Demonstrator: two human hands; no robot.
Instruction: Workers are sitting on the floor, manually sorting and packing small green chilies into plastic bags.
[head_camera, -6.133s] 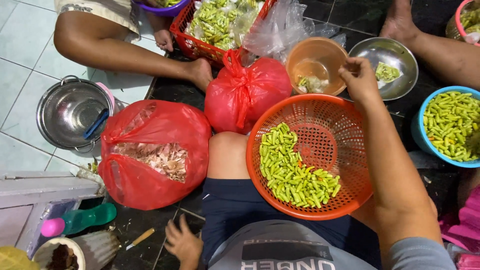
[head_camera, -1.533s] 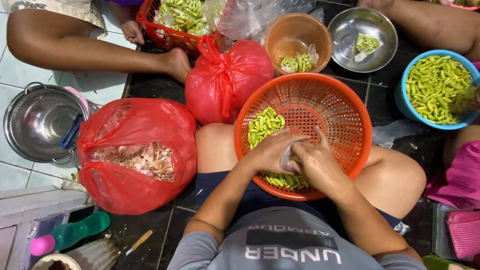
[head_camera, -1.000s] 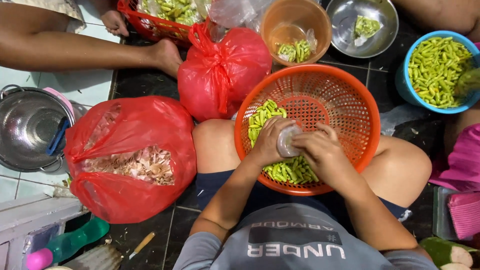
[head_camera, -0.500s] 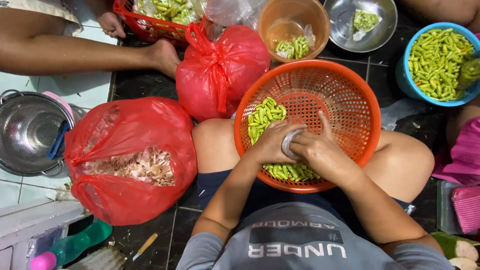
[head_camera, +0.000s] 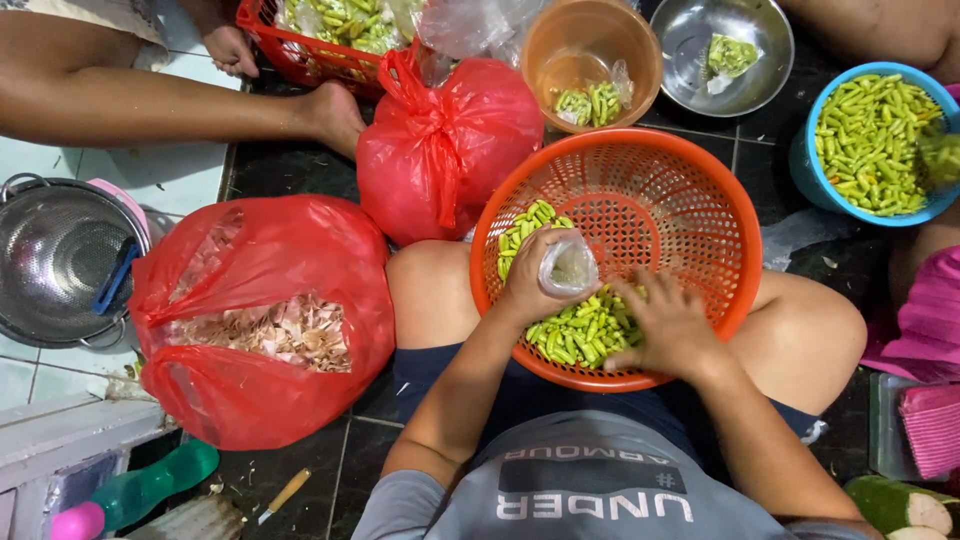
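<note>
- Fingers of left hand (head_camera: 530, 285) curl around small clear plastic bag (head_camera: 568, 265).
- Right hand (head_camera: 668, 325) fingers spread, on green chilies (head_camera: 580, 330).
- Orange basket (head_camera: 690, 190) on lap; red bag (head_camera: 440, 140) at 10 o'clock.

Basket on the lap, bags and bowls around it on the floor.

The basket (head_camera: 640, 200) sits mid-frame on the person's knees with chillies (head_camera: 580, 330) in its lower left part; the left hand (head_camera: 535, 285) holds a small bag (head_camera: 568, 265) over them, the right hand (head_camera: 670, 330) just right of it. Two tied bags lie left: one (head_camera: 250, 320) at centre left, one (head_camera: 450, 140) above the basket's left edge. A colander (head_camera: 60, 260) lies far left. Three bowls (head_camera: 590, 50) (head_camera: 730, 50) (head_camera: 870, 130) line the upper right.
</note>
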